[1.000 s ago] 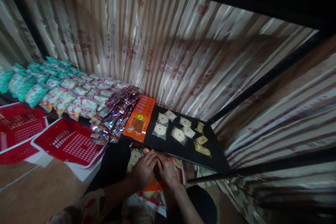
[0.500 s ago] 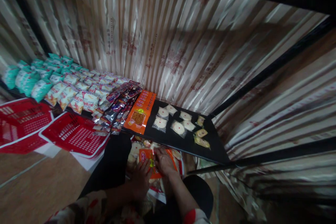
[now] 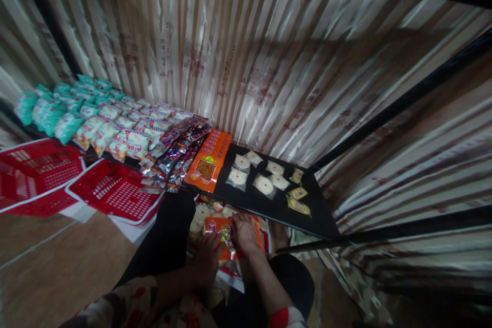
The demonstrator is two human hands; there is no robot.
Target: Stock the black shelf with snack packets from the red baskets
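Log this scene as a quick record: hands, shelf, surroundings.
Left hand: on an orange packet, grip unclear
Right hand: on the same packet, grip unclear
Black shelf, left to right: teal bags, white bags, purple packets, second orange packet, wrapped white discs, small yellow packets
Left, below shelf: red baskets
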